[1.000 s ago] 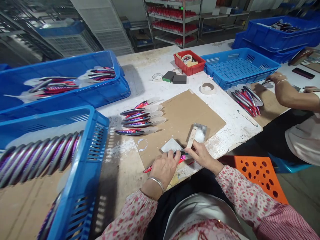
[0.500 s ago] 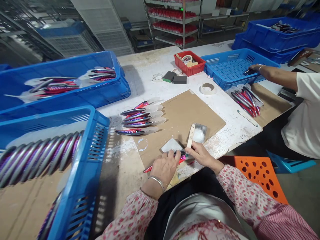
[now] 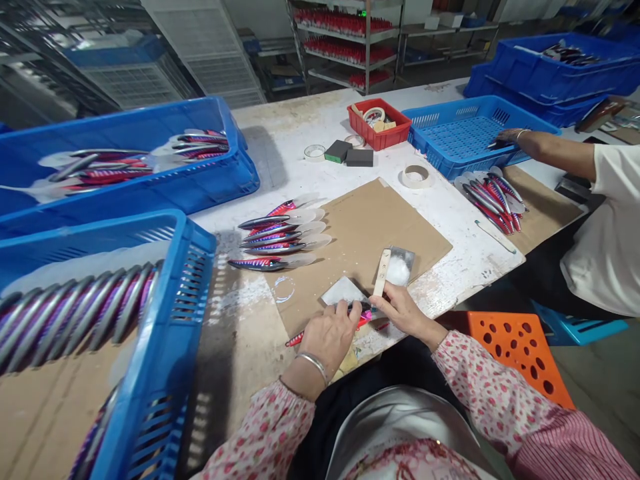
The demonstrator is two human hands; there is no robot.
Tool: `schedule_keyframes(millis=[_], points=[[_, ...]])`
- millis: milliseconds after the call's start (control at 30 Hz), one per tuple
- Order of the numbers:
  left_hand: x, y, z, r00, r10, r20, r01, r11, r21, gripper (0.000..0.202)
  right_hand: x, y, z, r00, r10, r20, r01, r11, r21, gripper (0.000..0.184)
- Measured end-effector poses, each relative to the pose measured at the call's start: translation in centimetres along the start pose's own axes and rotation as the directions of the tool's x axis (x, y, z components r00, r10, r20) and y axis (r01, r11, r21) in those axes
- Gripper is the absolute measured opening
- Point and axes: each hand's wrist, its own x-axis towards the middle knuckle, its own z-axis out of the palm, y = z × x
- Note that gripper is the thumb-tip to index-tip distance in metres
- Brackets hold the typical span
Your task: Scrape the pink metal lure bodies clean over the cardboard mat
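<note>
My left hand [image 3: 327, 340] is closed over a fishing lure [image 3: 295, 339] at the near edge of the cardboard, pressing it down. The lure's red end shows left of the hand and a pink part to its right; the rest is hidden. My right hand [image 3: 403, 310] is closed on a flat, pale-handled tool [image 3: 383, 272], whose lower end is down by the lure. Beside the handle lies a small plate [image 3: 399, 268] with white material on it. Another pale flat piece [image 3: 345, 291] lies just beyond my left fingers. Several finished-looking lures [image 3: 275, 248] lie in a row farther left.
Blue crates [image 3: 193, 267] with lures stand at left. Brown cardboard [image 3: 380, 213] covers the table's middle. Beyond are dark sanding blocks [image 3: 359, 158], a tape roll [image 3: 415, 177] and a red bin [image 3: 385, 139]. At right, a co-worker's hand [image 3: 509, 137] reaches into a blue basket [image 3: 450, 167].
My hands, the lure and the tool keep almost the same places. The view has shifted very slightly, and the co-worker's hand has moved little.
</note>
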Motion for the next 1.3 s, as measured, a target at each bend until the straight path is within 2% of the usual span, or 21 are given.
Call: schedule_keyframes(millis=[167, 300, 400, 467, 533, 633, 800, 1300], points=[[0.0, 0.0, 0.0, 1.0, 0.006, 0.009, -0.005, 1.0, -0.027, 0.044, -0.2, 0.2, 0.3, 0.99, -0.124, -0.071, 0.111, 0.98, -0.165, 0.034], [0.1, -0.1, 0.1, 1.0, 0.004, 0.015, -0.004, 0.999, -0.046, 0.044, -0.3, 0.2, 0.8, 0.969, -0.231, -0.088, 0.193, 0.93, -0.313, 0.039], [0.1, -0.2, 0.0, 1.0, 0.011, 0.029, -0.01, 0.999, -0.045, 0.045, -0.3, 0.2, 1.1, 0.959, -0.264, -0.107, 0.209, 0.907, -0.366, 0.041], [0.1, -0.2, 0.0, 0.999, 0.011, 0.037, -0.009, 0.999, -0.04, 0.046, -0.4, 0.2, 1.1, 0.968, -0.214, -0.133, 0.165, 0.937, -0.308, 0.039], [0.1, -0.2, -0.1, 0.999, 0.01, 0.031, -0.009, 0.999, -0.034, 0.045, -0.3, 0.3, 0.8, 0.983, -0.118, -0.143, 0.093, 0.98, -0.175, 0.035], [0.1, -0.3, -0.1, 1.0, 0.012, 0.029, -0.011, 0.999, -0.038, 0.043, -0.2, 0.2, 0.2, 0.996, -0.01, -0.093, 0.01, 1.0, -0.008, 0.032], [0.2, -0.3, 0.1, 0.999, 0.004, 0.037, -0.003, 0.999, -0.044, 0.042, 0.1, 0.0, -0.3, 1.0, -0.012, 0.006, 0.011, 1.0, 0.02, 0.033], [0.2, -0.3, -0.3, 0.999, 0.012, 0.031, -0.01, 0.998, -0.062, 0.045, 0.3, 0.1, -0.5, 0.997, 0.017, 0.077, -0.026, 0.992, 0.122, 0.036]])
